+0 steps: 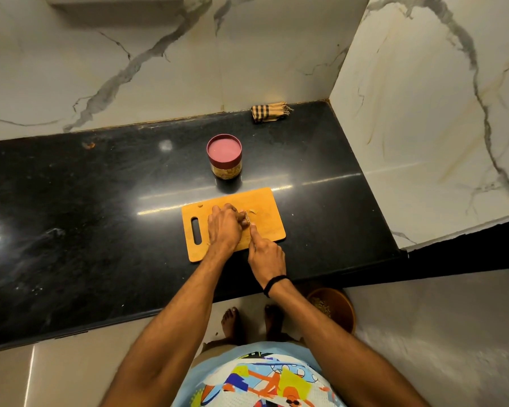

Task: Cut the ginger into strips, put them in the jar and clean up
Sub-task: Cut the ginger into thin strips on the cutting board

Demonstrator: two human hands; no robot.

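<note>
A wooden cutting board (pixel 265 201) lies on the black counter. My left hand (pixel 222 227) curls over a small piece of ginger (pixel 246 217) and holds it down on the board. My right hand (pixel 266 252) grips a knife (pixel 251 230), index finger stretched along its back, the blade at the ginger's right side; most of the knife is hidden. A thin ginger strip (pixel 252 212) lies just beyond the blade. The jar (pixel 224 157) with its pink lid on stands behind the board.
A folded checked cloth (pixel 269 112) sits at the back by the marble wall. A brown bin (pixel 334 308) with scraps stands on the floor under the counter's right end. The black counter (pixel 86 215) stretches to the left.
</note>
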